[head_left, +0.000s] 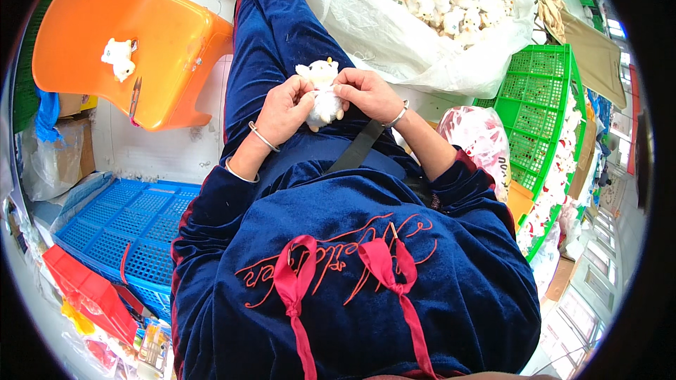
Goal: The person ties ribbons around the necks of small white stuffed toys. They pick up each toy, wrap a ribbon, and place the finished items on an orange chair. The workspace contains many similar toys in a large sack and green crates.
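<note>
A small white plush animal (324, 107) with a yellowish tuft on its head stands upright over my lap, held between both hands. My left hand (285, 108) pinches its left side, fingers closed with the thumb on the toy's front. On the opposite side my right hand (370, 96) is closed in the same way, thumb and forefinger near the toy's neck. The fingertips hide part of its middle. Another white plush toy (120, 58) lies on an orange plastic chair (77, 28) to my left. Beside that toy is a slim pointed tool (135, 100), its kind unclear.
Beyond my legs, a large translucent plastic bag (451, 63) holds many white plush toys. Green plastic crates (524, 109) stand at right, near a pink-and-white patterned bundle (477, 142). A blue crate (134, 222) and a red bin (88, 292) are at lower left.
</note>
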`<state>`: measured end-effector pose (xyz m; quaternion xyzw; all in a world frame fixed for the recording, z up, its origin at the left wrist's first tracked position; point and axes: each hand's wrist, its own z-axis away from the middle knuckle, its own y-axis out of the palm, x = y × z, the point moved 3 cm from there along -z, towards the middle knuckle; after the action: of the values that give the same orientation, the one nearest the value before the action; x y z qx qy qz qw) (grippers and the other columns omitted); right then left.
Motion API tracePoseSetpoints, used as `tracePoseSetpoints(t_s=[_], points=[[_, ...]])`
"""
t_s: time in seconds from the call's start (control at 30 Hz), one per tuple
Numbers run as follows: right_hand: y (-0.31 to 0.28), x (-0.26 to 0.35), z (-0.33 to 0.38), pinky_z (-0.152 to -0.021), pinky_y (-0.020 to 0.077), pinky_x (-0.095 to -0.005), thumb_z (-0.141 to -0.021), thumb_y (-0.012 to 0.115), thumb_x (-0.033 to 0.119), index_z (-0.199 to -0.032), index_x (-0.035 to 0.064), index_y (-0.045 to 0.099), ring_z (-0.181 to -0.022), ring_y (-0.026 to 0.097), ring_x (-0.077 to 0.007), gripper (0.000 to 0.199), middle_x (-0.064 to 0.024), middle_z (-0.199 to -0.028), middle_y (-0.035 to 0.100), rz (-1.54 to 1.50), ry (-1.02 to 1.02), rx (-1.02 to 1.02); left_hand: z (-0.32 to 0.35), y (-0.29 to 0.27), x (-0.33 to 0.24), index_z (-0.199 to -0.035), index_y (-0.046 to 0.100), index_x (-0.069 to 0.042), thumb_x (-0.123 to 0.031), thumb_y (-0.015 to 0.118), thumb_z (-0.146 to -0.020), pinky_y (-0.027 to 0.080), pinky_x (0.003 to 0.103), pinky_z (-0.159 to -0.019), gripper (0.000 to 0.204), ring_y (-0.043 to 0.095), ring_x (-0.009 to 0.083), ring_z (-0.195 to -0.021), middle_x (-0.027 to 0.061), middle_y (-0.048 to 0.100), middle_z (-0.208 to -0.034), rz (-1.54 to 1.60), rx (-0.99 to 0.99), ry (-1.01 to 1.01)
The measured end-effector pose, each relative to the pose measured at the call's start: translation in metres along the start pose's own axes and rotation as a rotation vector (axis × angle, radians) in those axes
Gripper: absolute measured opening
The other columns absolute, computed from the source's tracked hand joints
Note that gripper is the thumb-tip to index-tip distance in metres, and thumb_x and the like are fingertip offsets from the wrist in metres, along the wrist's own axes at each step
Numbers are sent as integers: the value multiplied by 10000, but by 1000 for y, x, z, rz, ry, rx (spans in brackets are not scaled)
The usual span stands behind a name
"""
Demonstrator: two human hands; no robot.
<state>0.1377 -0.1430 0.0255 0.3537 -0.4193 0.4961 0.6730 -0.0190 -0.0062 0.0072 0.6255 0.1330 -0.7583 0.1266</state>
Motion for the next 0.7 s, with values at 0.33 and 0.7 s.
tracePoseSetpoints(t_s=[0.33,0.7], points=[[2,11,5,-716,517,-253,-1019,556,165,-962,6,641,-742,631,-97,189,-40,-838,669,-13,56,-13,-5,-5,-11,-906,628,-32,-175,584,-1004,475,224,-661,178,555,57,-706,-2,626,-815,181,21,-199],[2,7,15,-713,537,-259,-965,657,107,-1040,5,578,-783,662,-106,150,-61,-902,676,21,-55,-136,-8,1,7,-897,648,-24,-194,643,-1005,444,221,-631,202,521,36,-697,-38,616,-798,57,-77,-93]])
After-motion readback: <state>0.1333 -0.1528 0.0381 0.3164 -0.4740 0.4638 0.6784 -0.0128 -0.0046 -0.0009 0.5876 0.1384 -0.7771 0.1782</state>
